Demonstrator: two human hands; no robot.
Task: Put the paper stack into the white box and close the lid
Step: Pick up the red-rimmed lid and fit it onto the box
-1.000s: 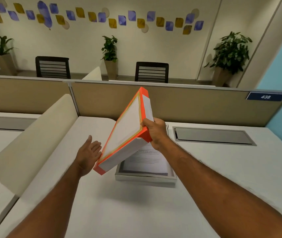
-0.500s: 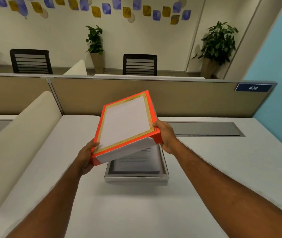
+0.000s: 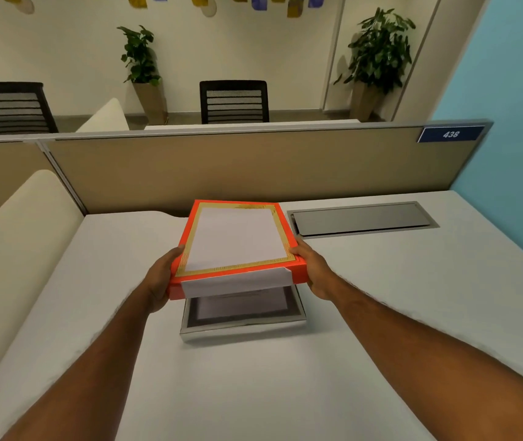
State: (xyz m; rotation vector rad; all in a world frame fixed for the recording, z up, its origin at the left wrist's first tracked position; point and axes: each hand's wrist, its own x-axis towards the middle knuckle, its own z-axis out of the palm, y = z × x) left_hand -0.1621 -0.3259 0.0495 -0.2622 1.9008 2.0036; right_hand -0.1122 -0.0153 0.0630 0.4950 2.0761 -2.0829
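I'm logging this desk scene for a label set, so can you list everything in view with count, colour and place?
lid: 1, orange rim, gold border, white centre, held over the box
white box: 1, silvery-white rim, on the desk under the lid
paper stack: 1, white, inside the box
desk: 1, white, foreground
cable hatch: 1, grey, set in the desk, far right
partition: 1, tan, behind the desk
number plate: 1, blue, reads 438, on the partition
office chairs: 2, black, beyond the partition
potted plants: 2, green, by the far wall
left hand: grip on the lid's left edge
right hand: grip on the lid's right edge
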